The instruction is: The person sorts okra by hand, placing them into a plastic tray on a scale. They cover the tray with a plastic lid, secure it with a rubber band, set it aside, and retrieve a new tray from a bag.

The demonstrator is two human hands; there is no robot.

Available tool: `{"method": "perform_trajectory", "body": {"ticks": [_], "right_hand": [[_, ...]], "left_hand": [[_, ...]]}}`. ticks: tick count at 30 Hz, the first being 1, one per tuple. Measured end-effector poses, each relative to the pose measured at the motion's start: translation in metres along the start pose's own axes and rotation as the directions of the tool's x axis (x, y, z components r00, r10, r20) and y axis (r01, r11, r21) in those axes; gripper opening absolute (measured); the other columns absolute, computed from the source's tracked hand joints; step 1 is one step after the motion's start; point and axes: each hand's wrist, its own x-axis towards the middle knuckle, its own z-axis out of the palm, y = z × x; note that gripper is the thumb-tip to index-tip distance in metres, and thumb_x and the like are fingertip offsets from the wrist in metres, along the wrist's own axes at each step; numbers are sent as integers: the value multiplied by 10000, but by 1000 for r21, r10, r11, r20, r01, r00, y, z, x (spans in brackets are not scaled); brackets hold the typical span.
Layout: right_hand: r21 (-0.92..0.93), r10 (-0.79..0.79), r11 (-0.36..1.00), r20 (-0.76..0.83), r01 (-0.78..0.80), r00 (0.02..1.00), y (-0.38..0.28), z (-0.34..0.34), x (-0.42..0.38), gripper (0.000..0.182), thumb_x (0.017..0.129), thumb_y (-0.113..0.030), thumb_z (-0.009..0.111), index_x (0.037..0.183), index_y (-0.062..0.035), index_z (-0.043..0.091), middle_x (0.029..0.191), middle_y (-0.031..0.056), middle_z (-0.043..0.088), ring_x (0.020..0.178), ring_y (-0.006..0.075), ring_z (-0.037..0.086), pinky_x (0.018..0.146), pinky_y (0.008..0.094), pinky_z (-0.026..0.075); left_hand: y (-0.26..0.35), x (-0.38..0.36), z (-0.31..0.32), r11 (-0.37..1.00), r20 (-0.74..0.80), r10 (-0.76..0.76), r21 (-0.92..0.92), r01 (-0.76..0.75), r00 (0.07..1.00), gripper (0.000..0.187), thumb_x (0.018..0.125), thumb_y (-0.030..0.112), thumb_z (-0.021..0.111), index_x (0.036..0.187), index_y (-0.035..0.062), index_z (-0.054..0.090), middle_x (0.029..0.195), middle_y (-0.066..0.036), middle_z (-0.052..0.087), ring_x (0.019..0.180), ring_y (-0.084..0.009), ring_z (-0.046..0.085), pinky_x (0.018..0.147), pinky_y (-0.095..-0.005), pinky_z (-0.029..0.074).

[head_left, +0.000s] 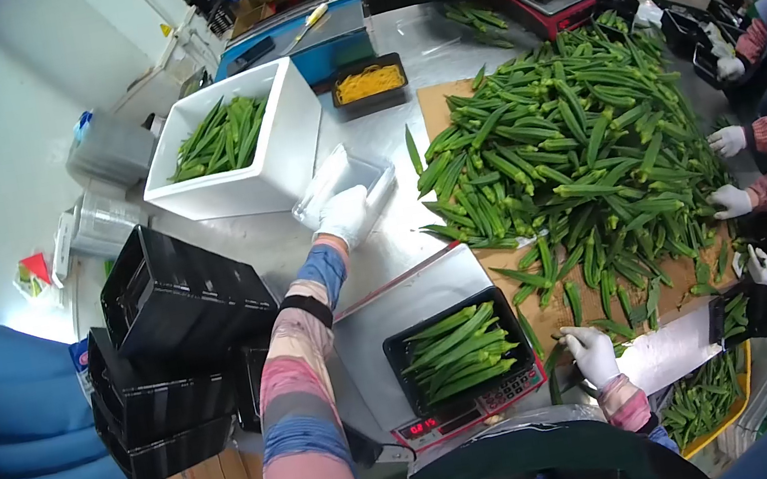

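My left hand [344, 218], in a white glove, is closed on the near edge of a clear plastic container [362, 174] lying on the metal table. My right hand [593, 355], also gloved, is at the near edge of the okra heap. Its fingers are curled, with an okra pod [553, 360] at the fingertips. Between my arms, a black tray [397, 379] of okra pods [460, 352] rests on a digital scale [520, 389] with a lit red display. The large okra heap [571, 147] lies on cardboard [435, 109].
A white foam box [281, 140] holding okra and a small black tray of yellow bands [369, 83] stand at the back left. Stacked black trays [188, 313] are on the left. Co-workers' gloved hands [732, 201] line the right side. A yellow-rimmed basket [737, 409] holds more okra.
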Motion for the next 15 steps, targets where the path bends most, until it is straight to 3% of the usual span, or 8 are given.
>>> {"method": "perform_trajectory", "body": {"ticks": [2,5,6,8,11,14,15], "right_hand": [[21,30,999,3,-30,1000,-1,-4,-3,200,903,-111,637,1056,-33,739,932,161,733,890,330,676,822,408,522],[28,28,999,-27,-27,999,1,-5,-9,202,902,-104,641,1062,-28,736,925,156,733,886,328,676,820,407,523],[28,25,999,-40,-24,999,4,-4,-11,202,901,-102,643,1064,-28,735,924,155,733,885,328,675,820,407,523],[29,23,999,-51,-21,998,5,-3,-12,204,897,-95,650,1069,-25,734,924,156,733,889,327,676,823,403,524],[25,29,999,-37,-28,999,-1,-6,-11,198,898,-94,648,1061,-24,736,929,160,733,892,330,677,825,399,525],[-1,-33,999,-139,33,990,17,-16,-3,177,885,-63,658,1036,-26,742,933,161,734,869,327,681,812,400,527],[-14,-58,998,-181,56,982,7,-22,2,172,882,-56,660,1030,-27,744,934,161,735,864,326,682,809,400,527]], "left_hand": [[-13,6,2,987,27,-117,-105,119,993,183,908,201,565,895,53,672,931,-227,696,891,-409,677,803,-470,517],[-40,6,31,907,-113,-124,-417,66,986,196,929,222,552,914,56,657,906,-233,695,894,-413,679,801,-489,511],[-41,8,35,944,-317,-111,-329,1,942,191,935,221,557,920,55,651,884,-228,694,869,-411,680,788,-492,512],[-37,15,33,991,-674,-23,-110,-70,738,183,946,221,567,933,53,640,838,-217,691,821,-409,683,764,-498,515],[-27,11,4,911,-503,-413,-231,342,759,157,942,211,606,958,57,633,777,-191,680,749,-405,671,704,-489,516],[-15,0,-48,873,-463,-487,-226,433,741,177,952,250,623,1041,110,685,786,-198,666,674,-405,630,636,-445,522],[-6,-11,-70,913,-538,-393,-325,247,746,176,961,243,626,1041,100,690,774,-178,673,659,-367,637,623,-422,518]]}}
